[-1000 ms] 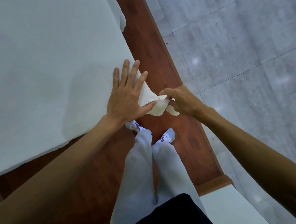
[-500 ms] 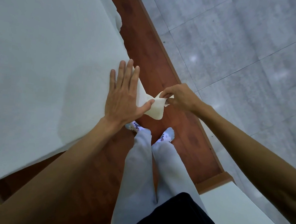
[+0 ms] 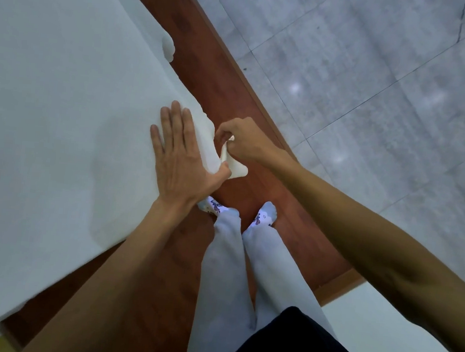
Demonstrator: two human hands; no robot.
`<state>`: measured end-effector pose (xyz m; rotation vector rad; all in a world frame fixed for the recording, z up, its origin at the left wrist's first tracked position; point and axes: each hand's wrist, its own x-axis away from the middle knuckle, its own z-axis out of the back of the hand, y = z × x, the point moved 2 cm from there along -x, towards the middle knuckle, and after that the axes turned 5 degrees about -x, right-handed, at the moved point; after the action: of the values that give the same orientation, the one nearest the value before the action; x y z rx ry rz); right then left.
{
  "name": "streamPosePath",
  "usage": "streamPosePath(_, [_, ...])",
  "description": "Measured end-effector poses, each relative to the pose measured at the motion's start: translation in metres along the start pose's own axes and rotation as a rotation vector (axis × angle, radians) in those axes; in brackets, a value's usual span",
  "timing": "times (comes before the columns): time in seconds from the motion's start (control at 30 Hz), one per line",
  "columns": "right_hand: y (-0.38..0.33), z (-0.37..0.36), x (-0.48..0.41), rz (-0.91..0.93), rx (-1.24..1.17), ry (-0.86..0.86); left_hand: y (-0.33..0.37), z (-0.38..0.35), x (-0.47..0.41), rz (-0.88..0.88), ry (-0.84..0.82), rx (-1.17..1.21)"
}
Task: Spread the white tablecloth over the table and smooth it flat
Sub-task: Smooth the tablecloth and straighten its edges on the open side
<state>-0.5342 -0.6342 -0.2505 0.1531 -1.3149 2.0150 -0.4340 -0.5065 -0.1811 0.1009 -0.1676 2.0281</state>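
The white tablecloth (image 3: 62, 102) covers the table across the left of the head view, its surface mostly flat with faint wrinkles. My left hand (image 3: 180, 161) presses flat on the cloth at the table's near corner, fingers straight, thumb against the hanging edge. My right hand (image 3: 243, 141) pinches the cloth's corner flap just off the table edge, fingers curled round the fabric. A small loose tip of cloth (image 3: 239, 170) hangs below my hands. The table itself is hidden under the cloth.
A red-brown wooden floor strip (image 3: 216, 69) runs along the table edge, with grey tiles (image 3: 377, 76) beyond. My legs in white trousers and patterned socks (image 3: 263, 215) stand beside the corner. A white surface (image 3: 407, 348) lies at the bottom right.
My right hand has moved in toward the table corner and gathered the corner flap tighter. My left hand stays flat on the cloth.
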Motion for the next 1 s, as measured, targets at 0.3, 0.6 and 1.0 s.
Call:
streamPosePath(0.3, [0.012, -0.026, 0.045, -0.249, -0.619, 0.313, 0.003, -0.001, 0.0, -0.01, -0.028, -0.067])
streamPosePath(0.6, [0.008, -0.09, 0.046, -0.307, -1.019, -0.02, 0.002, -0.007, -0.003, 0.01, -0.013, -0.104])
streamPosePath(1.0, [0.084, -0.128, -0.057, -0.455, -0.522, -0.063, 0.003, -0.011, -0.003, 0.0, 0.006, -0.11])
